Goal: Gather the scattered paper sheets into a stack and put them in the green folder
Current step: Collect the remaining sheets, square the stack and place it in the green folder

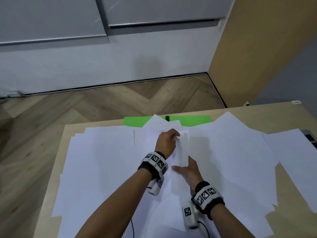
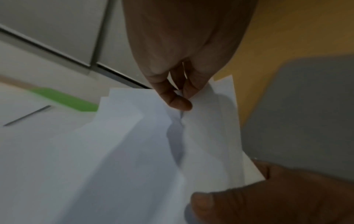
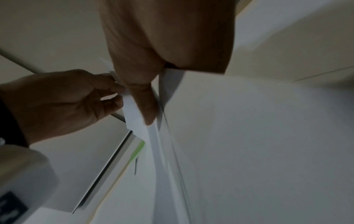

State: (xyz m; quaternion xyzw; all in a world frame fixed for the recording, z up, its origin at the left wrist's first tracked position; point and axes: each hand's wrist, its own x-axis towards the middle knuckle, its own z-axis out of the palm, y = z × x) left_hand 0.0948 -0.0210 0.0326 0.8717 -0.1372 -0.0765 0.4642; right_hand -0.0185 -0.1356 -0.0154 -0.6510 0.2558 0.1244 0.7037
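Sheets (image 1: 171,162) sit pinched upright between your left hand (image 1: 165,142) fingers and right hand (image 1: 189,170) thumb, likely to square edges, while the green folder (image 1: 135,121) lies half-buried across the worktop (image 1: 257,111).

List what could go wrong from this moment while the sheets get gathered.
1. The left hand pinches a few sheets that already buckle between it and the right hand; pulling harder may crease them.
2. Loose sheets overhang the table edges; sweeping them in could push some off.
3. The green folder lies partly buried at the far edge; dragging paper over it may shove it off.
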